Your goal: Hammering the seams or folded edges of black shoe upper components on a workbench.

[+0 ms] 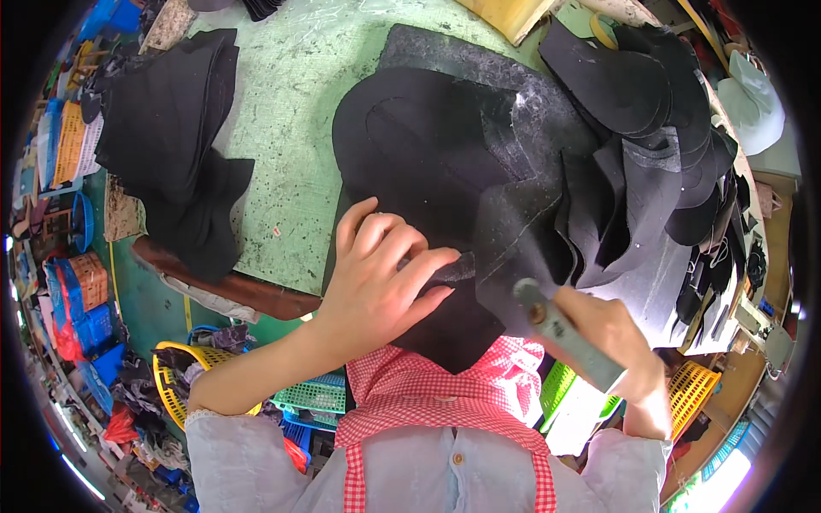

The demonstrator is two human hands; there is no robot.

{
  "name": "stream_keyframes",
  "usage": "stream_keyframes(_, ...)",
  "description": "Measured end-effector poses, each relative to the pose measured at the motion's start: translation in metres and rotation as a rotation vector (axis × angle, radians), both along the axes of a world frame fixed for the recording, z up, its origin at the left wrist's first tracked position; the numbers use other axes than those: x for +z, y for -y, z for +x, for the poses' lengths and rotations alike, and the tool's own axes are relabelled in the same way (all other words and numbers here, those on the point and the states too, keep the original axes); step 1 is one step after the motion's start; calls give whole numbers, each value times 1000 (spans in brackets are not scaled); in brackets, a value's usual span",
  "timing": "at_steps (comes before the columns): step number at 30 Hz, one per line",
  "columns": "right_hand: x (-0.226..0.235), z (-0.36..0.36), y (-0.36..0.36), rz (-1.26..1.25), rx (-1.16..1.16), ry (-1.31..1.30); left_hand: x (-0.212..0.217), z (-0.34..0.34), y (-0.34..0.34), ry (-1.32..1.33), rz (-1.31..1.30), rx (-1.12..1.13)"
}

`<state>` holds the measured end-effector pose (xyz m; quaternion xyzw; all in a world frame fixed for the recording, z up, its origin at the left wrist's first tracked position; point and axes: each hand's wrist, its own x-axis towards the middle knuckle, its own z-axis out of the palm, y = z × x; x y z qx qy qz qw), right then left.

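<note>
My left hand (376,269) rests on black sheet pieces (410,145) cut with rounded ends, at the near edge of the table. Its fingers are bent and spread, with thumb and forefinger apart beside a folded seam. A hammer (573,342) is gripped in my right hand (620,338), its grey metal head hovering over or beside the near right edge of the pieces; whether it touches them I cannot tell. Most of the hammer's handle is hidden. One black corner hangs over the table edge toward my red checked apron (445,393).
A stack of black cut pieces (175,120) lies on the left of the green table (286,128). More overlapping black pieces (620,85) pile up on the right. Below the table stand a yellow basket (167,380) and a green basket (312,398). A yellow block (509,13) sits at the far edge.
</note>
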<state>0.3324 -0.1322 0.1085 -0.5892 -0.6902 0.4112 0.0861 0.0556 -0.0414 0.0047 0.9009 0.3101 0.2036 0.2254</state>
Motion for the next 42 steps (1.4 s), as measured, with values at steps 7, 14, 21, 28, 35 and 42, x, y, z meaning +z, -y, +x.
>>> stream_keyframes(7, -29, -33, -2, -7, 5, -65, -2, 2, 11, 15, 24, 37)
stream_keyframes(14, -34, -26, 1, 37, -29, -138, -15, 3, 5, 169, 124, 20)
stream_keyframes(21, -32, -33, -16, 88, -82, -96, -12, 0, 5, 87, 242, -7)
stream_keyframes(28, -23, -48, -16, 130, -33, 9, -2, -7, -4, 120, -21, 11)
stream_keyframes(35, -20, -53, -24, 146, 59, -51, 1, -21, -5, 80, 126, -52)
stream_keyframes(42, -27, -65, -25, 130, 88, -85, 0, -43, -15, 76, 79, -155)
